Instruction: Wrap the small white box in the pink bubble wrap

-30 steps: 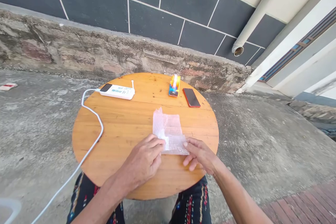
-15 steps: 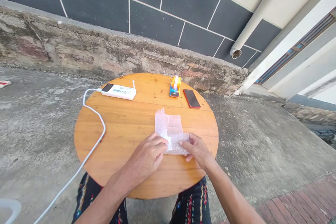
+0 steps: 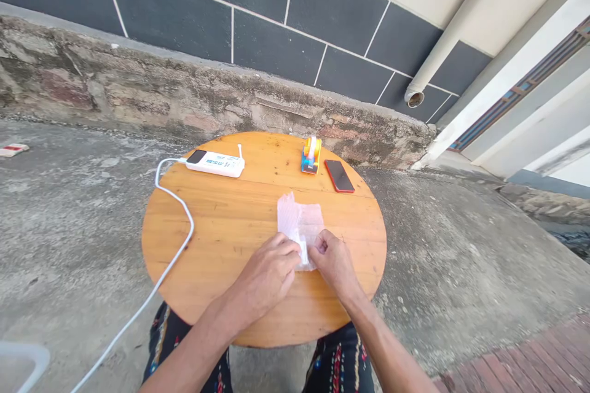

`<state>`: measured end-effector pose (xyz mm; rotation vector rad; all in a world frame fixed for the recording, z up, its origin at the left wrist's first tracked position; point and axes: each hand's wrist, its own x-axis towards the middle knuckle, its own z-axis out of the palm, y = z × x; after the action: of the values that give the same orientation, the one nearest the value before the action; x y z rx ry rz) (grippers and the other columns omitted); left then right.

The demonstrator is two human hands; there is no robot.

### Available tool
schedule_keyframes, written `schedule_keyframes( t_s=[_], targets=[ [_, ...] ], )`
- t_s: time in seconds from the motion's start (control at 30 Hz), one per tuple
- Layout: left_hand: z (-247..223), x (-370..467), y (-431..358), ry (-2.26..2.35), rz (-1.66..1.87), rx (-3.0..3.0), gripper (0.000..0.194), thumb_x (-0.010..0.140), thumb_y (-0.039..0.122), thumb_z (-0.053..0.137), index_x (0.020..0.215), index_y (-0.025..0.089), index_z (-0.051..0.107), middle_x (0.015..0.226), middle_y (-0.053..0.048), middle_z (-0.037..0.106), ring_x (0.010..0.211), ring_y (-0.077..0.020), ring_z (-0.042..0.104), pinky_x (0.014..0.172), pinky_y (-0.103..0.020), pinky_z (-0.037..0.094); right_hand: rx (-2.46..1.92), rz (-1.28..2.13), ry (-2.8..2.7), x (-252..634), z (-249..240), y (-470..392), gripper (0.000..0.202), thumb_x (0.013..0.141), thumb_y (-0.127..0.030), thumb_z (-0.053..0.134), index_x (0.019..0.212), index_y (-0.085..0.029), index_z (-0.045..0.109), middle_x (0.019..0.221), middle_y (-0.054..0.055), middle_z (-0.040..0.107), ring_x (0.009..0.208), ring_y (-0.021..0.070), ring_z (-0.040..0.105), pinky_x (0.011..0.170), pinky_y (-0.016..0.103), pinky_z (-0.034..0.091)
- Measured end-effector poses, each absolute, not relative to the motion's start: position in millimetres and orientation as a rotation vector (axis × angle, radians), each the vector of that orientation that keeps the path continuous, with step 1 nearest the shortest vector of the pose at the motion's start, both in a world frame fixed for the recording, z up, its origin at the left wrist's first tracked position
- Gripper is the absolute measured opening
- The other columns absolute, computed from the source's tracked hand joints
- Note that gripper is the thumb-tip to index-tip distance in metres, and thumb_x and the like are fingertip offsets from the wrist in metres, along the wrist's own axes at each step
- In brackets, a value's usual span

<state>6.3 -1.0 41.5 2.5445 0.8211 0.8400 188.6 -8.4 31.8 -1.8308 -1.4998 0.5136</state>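
Pinkish clear bubble wrap (image 3: 295,218) lies on the round wooden table (image 3: 207,233), its upper part spread flat. A small white item (image 3: 303,252) shows at its lower part, between my hands. My left hand (image 3: 276,261) has its fingers bent together on the wrap's lower left, beside the white item. My right hand (image 3: 332,258) is curled, thumb and index pinching the wrap's lower right edge. The part of the wrap under the fingers is hidden.
A white device (image 3: 216,163) with a white cable (image 3: 184,239) sits at the table's back left. A tape dispenser (image 3: 311,156) and a red-edged phone (image 3: 340,176) are at the back right. A stone-based wall (image 3: 184,92) stands behind.
My right hand has moved left, closer to my left hand, and the right flap of the wrap is now folded inward. The view has shifted slightly.
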Motion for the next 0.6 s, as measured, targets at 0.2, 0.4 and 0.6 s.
schedule_keyframes(
  t_s=[0.2, 0.4, 0.6],
  targets=[
    [41.7, 6.8, 0.3, 0.825, 0.854, 2.552, 0.026, 0.078, -0.002, 0.042, 0.075, 0.017, 0.059, 0.089, -0.004, 0.062, 0.09, -0.0195, 0.05, 0.079, -0.033, 0.047, -1.773, 0.678, -1.468, 190.6, 26.2, -2.2, 0.015, 0.067, -0.024, 0.057, 0.059, -0.021, 0.045, 0.052, -0.007, 0.045, 0.048, 0.0096, 0.043, 0.045, 0.02, 0.03],
    [43.3, 8.8, 0.9, 0.848, 0.844, 2.539, 0.026, 0.078, -0.002, 0.042, 0.076, 0.016, 0.06, 0.087, -0.005, 0.062, 0.088, -0.0197, 0.051, 0.078, -0.033, 0.048, -1.681, 0.941, -1.327, 191.9, 31.6, -9.4, 0.023, 0.077, -0.041, 0.057, 0.07, -0.021, 0.05, 0.056, -0.004, 0.052, 0.043, 0.0115, 0.049, 0.034, 0.02, 0.035],
    [45.5, 9.1, -0.8, 0.848, 0.868, 2.527, 0.027, 0.079, -0.003, 0.042, 0.078, 0.017, 0.061, 0.087, -0.005, 0.063, 0.088, -0.0192, 0.052, 0.078, -0.032, 0.048, -1.482, 0.99, -1.299, 188.1, 46.6, -22.2, 0.029, 0.084, -0.046, 0.055, 0.075, -0.019, 0.056, 0.06, -0.003, 0.052, 0.052, 0.0108, 0.048, 0.049, 0.022, 0.04]
  ],
)
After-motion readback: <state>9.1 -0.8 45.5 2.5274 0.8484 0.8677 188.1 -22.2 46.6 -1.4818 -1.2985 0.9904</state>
